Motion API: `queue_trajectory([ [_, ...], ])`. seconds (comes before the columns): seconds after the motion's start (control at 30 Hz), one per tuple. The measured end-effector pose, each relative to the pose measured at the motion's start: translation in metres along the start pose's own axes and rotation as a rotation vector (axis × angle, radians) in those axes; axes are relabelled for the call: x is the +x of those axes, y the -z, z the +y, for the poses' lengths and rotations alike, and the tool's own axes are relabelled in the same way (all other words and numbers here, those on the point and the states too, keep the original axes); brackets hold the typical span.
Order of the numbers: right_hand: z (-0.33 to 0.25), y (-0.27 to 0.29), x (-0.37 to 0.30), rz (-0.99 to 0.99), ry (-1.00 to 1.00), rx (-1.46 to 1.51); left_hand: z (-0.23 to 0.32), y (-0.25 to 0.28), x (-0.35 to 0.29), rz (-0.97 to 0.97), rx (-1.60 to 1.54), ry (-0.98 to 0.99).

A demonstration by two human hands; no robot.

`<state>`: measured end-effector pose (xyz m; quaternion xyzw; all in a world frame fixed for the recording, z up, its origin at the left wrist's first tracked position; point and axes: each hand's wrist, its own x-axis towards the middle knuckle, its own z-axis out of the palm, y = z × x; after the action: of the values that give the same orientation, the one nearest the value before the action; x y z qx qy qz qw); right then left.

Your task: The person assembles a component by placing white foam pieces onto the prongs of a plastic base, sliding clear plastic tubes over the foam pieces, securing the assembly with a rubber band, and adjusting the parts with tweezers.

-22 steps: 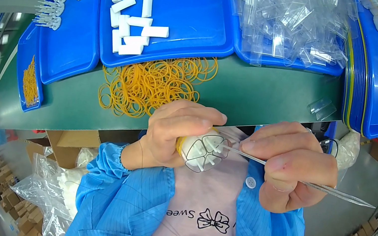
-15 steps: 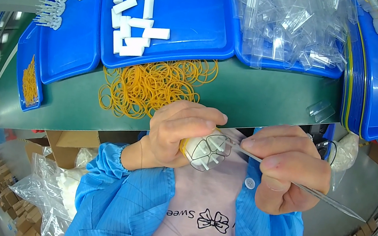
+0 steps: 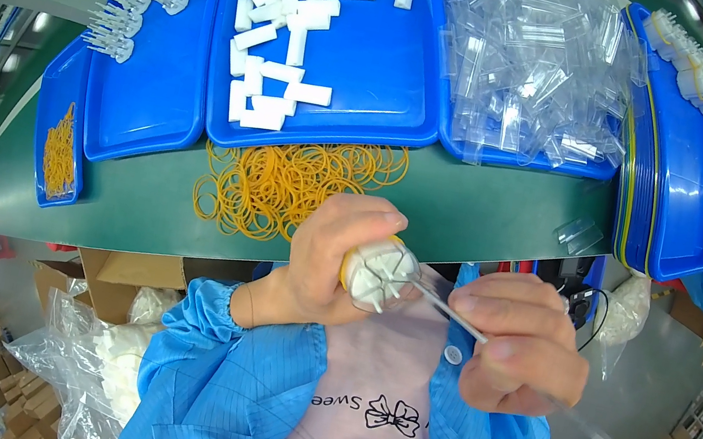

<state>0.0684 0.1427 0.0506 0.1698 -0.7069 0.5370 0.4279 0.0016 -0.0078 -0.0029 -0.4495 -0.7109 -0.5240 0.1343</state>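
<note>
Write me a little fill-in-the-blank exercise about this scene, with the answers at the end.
1. The left hand holds a pronged piece whose colour is ____.
2. The thin tool is held on the person's ____ side.
3. Loose rubber bands lie piled on a ____ table.
4. Short white blocks lie in a ____ tray.

Missing words: white; right; green; blue.

tweezers (image 3: 450, 309) in right hand (image 3: 526, 349)

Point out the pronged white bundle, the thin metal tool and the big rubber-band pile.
White bundle (image 3: 373, 280), head view: its pronged end.
Metal tool (image 3: 467, 324), head view: its thin shaft.
Rubber-band pile (image 3: 287, 187), head view: its middle.
</note>
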Motion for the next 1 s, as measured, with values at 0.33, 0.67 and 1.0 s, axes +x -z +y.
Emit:
queue_trajectory([
  [0.33,0.012,0.018,0.012,0.0,-0.322,0.245,0.003,0.016,0.002,-0.327,-1.523,0.942],
  [0.67,0.03,0.018,0.015,-0.155,-0.671,0.352,0.009,0.009,0.001,-0.306,-1.501,1.094],
  [1.0,0.045,0.018,0.014,-0.205,-0.963,0.519,0.004,0.005,-0.002,-0.27,-1.562,1.079],
])
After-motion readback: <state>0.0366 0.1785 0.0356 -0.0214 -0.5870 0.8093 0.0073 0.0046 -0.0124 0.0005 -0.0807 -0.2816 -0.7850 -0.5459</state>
